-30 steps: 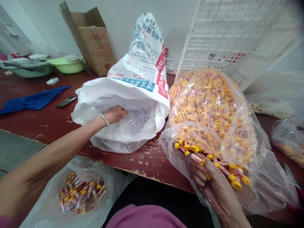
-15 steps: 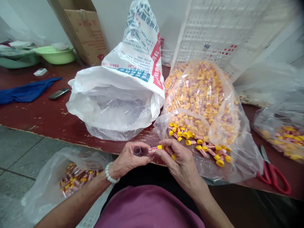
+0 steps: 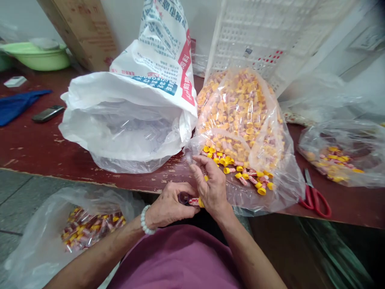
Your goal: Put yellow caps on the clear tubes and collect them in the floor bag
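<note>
The left hand [image 3: 168, 205] clenches a small dark round piece [image 3: 183, 197] against a red-and-white wrapped stick [image 3: 192, 202], and the right hand [image 3: 211, 185] closes around the stick near its yellow cap [image 3: 201, 202]. Both hands sit just in front of the clear plastic bag [image 3: 240, 120] heaped with capped sticks. A white woven sack [image 3: 126, 120] stands left of the bag, and red-handled scissors [image 3: 314, 202] lie right of it.

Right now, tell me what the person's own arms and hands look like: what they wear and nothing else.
Both the left hand and right hand are bare, without gloves, and the forearms show no sleeves. A white beaded bracelet circles the left wrist; the right wrist has none. A mauve top shows below.
</note>
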Available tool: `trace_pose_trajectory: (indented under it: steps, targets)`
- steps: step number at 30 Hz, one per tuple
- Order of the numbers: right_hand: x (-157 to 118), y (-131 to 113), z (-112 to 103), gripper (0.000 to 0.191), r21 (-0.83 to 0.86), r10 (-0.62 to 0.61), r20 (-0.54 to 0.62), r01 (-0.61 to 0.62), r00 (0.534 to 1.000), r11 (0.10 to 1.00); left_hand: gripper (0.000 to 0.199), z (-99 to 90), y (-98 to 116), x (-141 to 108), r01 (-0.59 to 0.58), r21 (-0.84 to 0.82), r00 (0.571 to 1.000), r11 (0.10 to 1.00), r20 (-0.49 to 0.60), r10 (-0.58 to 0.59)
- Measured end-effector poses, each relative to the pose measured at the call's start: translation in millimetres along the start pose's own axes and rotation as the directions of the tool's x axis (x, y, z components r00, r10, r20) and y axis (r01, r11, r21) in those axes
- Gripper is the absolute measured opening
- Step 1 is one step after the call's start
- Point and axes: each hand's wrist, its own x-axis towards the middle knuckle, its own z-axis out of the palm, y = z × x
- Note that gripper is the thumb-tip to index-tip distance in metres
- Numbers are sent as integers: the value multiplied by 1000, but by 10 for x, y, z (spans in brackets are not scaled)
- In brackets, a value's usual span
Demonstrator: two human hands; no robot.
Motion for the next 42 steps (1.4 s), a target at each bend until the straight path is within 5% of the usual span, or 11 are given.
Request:
trace_pose_trajectory:
  steps: [3,5,8,11,15,24,28,31,34,36,42]
  targets:
    - [-33,47,44,29,-1,56,-6,-56,998,998,11,127,-22,24,52,-38,999,998,5,-52]
    - [-33,82,-7,29,197,228,-18,-220,973,955,10,168,-50,28,82,-64,996,995,-15,-83]
    - [-9,110,-202,27,587,445,159,-447,881,675,14,157,-65,23,140,-126,987,982,-61,-148]
    - [-9,87,-439,27,686,443,305,-517,843,512,14,114,-37,25,203,-152,972,967,-90,-218]
    - [-117,-3,-553,25,578,403,283,-490,870,653,17,121,-40,59,216,-119,971,969,-82,-227]
    - [-386,-54,-165,28,-6,163,237,-166,958,986,15,231,-109,120,71,-9,996,997,-58,-72]
    - [-333,-91,-267,32,-152,57,393,3,918,988,16,238,-112,137,24,60,1000,998,4,-24]
    - [-250,-69,-389,36,-34,60,506,-50,860,998,11,246,-106,126,30,139,1000,990,-7,-29]
    - [-194,13,-399,33,96,121,307,-157,944,983,9,279,-57,103,38,262,999,964,-20,-34]
    - [-189,48,-343,35,64,98,166,-110,981,992,7,317,-26,92,-9,356,1000,934,9,7]
    - [-260,-42,-206,49,-295,-115,125,147,986,944,8,417,-70,117,-124,533,992,837,56,111]
